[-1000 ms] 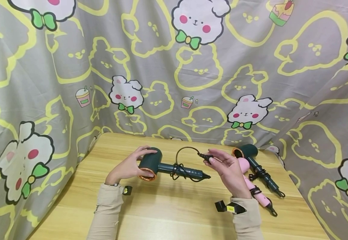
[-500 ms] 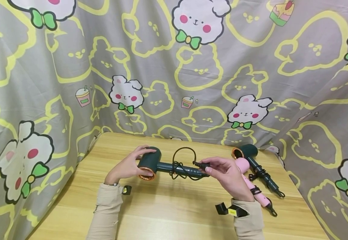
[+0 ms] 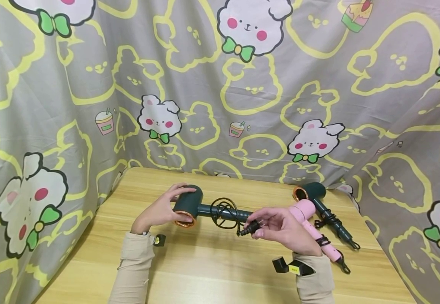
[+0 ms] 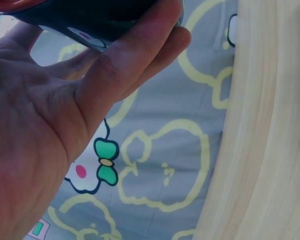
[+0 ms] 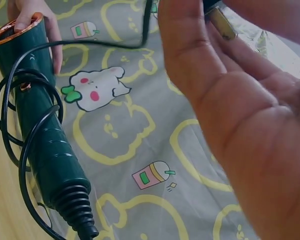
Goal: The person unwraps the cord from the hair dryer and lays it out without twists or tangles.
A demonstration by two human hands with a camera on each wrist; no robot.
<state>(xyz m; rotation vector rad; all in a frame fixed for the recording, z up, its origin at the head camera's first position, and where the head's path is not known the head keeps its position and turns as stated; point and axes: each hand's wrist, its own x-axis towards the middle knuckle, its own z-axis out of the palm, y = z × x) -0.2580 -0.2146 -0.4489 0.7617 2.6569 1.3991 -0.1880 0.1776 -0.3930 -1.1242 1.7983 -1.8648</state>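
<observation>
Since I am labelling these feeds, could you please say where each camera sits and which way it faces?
Head: worn on head, facing forward and down at the table; left hand, right hand and sleeves show.
Left wrist: worn there, facing past the left hand to curtain and table; held dryer at top.
Right wrist: worn there, facing past the right hand toward curtain and held dryer; left hand shows.
Shared: head and right wrist show held dryer and both hands.

A pink hair dryer (image 3: 312,230) lies on the wooden desk (image 3: 204,266), black cord (image 3: 322,241) round its handle. Just right of the pink hair dryer lies a dark green hair dryer (image 3: 320,205) with a coppery rim; behind the pink hair dryer hangs a grey rabbit-print curtain (image 3: 201,86).
</observation>
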